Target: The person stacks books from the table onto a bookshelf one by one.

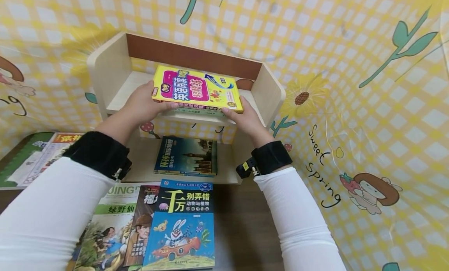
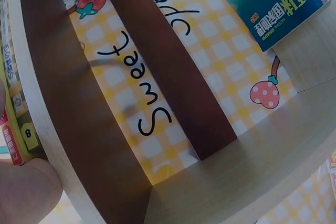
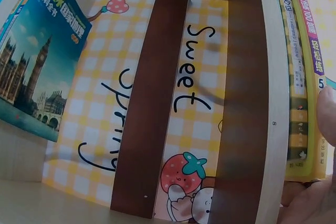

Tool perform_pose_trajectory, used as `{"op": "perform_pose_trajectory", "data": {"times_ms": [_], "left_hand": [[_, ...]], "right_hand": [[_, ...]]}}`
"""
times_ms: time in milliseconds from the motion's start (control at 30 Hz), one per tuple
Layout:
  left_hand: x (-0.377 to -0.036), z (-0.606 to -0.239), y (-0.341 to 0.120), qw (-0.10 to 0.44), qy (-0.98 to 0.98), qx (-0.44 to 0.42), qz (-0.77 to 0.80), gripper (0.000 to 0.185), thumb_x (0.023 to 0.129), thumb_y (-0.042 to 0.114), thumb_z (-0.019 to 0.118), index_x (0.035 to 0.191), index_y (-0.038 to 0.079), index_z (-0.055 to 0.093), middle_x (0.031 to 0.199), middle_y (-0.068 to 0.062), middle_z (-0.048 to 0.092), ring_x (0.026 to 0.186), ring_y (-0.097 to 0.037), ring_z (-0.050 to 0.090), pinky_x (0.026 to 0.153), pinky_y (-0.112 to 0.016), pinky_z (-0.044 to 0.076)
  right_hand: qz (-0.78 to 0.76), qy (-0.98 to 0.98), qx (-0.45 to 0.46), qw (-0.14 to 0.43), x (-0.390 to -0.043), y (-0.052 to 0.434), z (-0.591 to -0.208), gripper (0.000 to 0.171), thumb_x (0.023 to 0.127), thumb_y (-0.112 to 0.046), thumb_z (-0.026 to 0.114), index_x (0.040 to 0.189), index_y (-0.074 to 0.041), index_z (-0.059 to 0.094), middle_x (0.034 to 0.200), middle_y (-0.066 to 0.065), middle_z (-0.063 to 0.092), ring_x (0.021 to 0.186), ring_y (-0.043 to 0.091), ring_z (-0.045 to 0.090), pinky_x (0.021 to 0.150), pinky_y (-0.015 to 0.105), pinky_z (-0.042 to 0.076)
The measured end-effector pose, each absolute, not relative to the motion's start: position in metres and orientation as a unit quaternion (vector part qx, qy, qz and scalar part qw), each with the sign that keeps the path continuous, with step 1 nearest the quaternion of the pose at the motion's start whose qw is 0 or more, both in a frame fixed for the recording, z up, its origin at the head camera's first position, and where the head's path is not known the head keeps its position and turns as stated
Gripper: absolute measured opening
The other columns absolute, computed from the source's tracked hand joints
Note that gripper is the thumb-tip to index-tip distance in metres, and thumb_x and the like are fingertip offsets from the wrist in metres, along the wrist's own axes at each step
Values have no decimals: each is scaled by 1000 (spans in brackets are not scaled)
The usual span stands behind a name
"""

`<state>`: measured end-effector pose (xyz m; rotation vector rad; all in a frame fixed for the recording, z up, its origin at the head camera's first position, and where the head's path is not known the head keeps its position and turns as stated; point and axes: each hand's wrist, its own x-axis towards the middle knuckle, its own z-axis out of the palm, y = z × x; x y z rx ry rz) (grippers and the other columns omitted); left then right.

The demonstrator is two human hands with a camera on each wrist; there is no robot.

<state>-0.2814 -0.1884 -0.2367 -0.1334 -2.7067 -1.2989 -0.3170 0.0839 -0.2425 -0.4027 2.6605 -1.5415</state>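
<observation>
A yellow English reading book (image 1: 196,87) with a pink title panel lies flat, cover up, at the upper shelf (image 1: 121,93). My left hand (image 1: 140,103) grips its left end, thumb along the front spine. On the right end, my right hand (image 1: 247,117) holds it with the thumb at the front corner. Directly beneath it is another book (image 3: 295,77), its spine showing in the right wrist view. Whether that lower book is also gripped, or touches the board, I cannot tell. The far fingers of both hands are mostly hidden.
On the lower shelf lies a small stack of blue-green geography books (image 1: 187,156). Before the shelf unit, a blue rabbit-cover book (image 1: 180,232) overlaps other picture books (image 1: 108,228) on the dark table (image 1: 242,224). Wooden side panels (image 1: 273,91) flank the upper shelf.
</observation>
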Motion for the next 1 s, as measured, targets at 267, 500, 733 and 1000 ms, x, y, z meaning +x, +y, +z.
{"op": "perform_pose_trajectory", "data": {"times_ms": [267,500,733,1000], "left_hand": [[-283,-232,-186,51,-898,-38,-435,84,87,41,68,151,7,26,144,-21,41,126,-38,39,107,-58,32],[-283,-228,-186,51,-907,-48,-416,84,88,42,66,151,6,25,143,-23,42,123,-39,41,107,-58,33],[-280,-227,-183,51,-904,-50,-422,84,90,39,65,152,5,21,144,-23,39,125,-39,40,107,-57,33],[-281,-224,-179,64,-892,-57,-443,90,87,41,67,152,7,14,145,-22,34,127,-36,36,108,-54,34]], "right_hand": [[-485,866,-121,-4,-314,81,-244,61,95,-36,60,146,-16,34,134,8,52,126,21,42,104,39,31],[-441,889,-114,-38,-309,81,-241,60,95,-41,57,146,-20,36,139,4,49,132,20,39,104,45,24],[-429,896,-105,-35,-305,84,-239,63,94,-44,57,149,-23,32,142,2,47,135,20,37,104,47,19],[-458,880,-119,-33,-304,91,-236,60,95,-43,58,145,-20,34,137,5,50,131,20,38,105,46,20]]}}
